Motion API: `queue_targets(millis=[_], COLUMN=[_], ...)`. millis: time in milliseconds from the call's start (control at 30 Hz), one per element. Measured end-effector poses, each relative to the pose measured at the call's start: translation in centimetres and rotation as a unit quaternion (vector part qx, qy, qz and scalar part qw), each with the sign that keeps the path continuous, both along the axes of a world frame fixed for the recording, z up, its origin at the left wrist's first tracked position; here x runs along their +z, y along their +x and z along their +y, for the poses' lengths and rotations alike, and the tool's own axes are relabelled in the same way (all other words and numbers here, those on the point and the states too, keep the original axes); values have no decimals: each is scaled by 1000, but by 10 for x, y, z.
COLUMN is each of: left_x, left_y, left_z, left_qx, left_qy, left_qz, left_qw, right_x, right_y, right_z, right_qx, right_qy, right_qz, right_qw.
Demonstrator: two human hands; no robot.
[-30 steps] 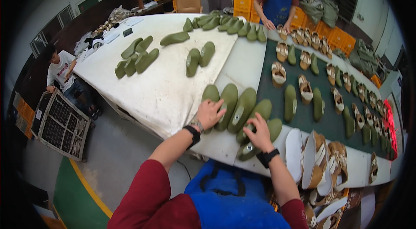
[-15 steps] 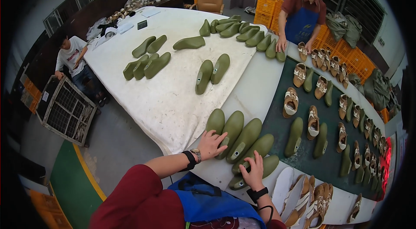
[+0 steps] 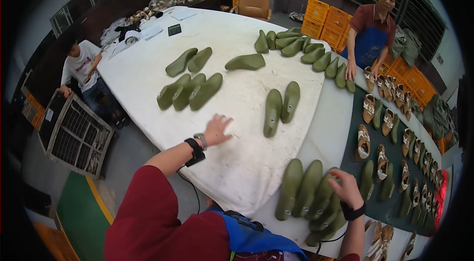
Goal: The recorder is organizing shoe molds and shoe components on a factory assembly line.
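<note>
My left hand (image 3: 217, 130) is open, fingers spread and slightly blurred, over the white-covered table. It is nearest to three green shoe lasts (image 3: 190, 92) lying side by side. My right hand (image 3: 347, 189) has its fingers loosely curved and apart above a row of green shoe lasts (image 3: 307, 187) on the smooth white tabletop at the near edge; whether it touches one is hard to tell. It partly covers the lasts on the right of that row. Two more lasts (image 3: 282, 109) lie beyond, between my hands.
Further lasts lie across the white table (image 3: 237, 162). On the right, a dark green conveyor belt (image 3: 365, 108) carries brown shoes (image 3: 363, 142) and lasts. A co-worker in a blue apron (image 3: 370, 46) stands far right; another person (image 3: 86, 71) holds a metal-framed crate (image 3: 76, 132) on the left.
My left hand has left the row of lasts and swung up and left over the white cover. My right hand has lifted off its lasts, with its fingers less spread. The view has shifted.
</note>
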State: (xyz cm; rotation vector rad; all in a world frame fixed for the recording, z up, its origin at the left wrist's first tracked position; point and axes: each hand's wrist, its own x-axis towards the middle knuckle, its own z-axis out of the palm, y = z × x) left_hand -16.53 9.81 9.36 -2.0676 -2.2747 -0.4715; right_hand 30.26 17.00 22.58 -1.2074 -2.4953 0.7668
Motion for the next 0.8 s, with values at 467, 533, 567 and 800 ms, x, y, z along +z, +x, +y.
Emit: queue_targets(millis=[467,533,567,800], left_x=[-2,4,2,-13], left_y=[-249,-230,-229,-206], left_z=[71,80,84,164], left_qx=[223,215,208,189], left_qy=[-184,-203,-210,-170], left_qz=[-206,-209,-200,-265], left_qw=[935,932,934,930], right_x=[-69,-88,-93,-140], right_y=[-231,-242,-253,-288], right_z=[190,210,217,248], right_qx=[-43,-89,-108,-180], right_qy=[-1,-7,-16,-23], right_qz=[-147,-191,-202,-203], right_qw=[988,978,973,962])
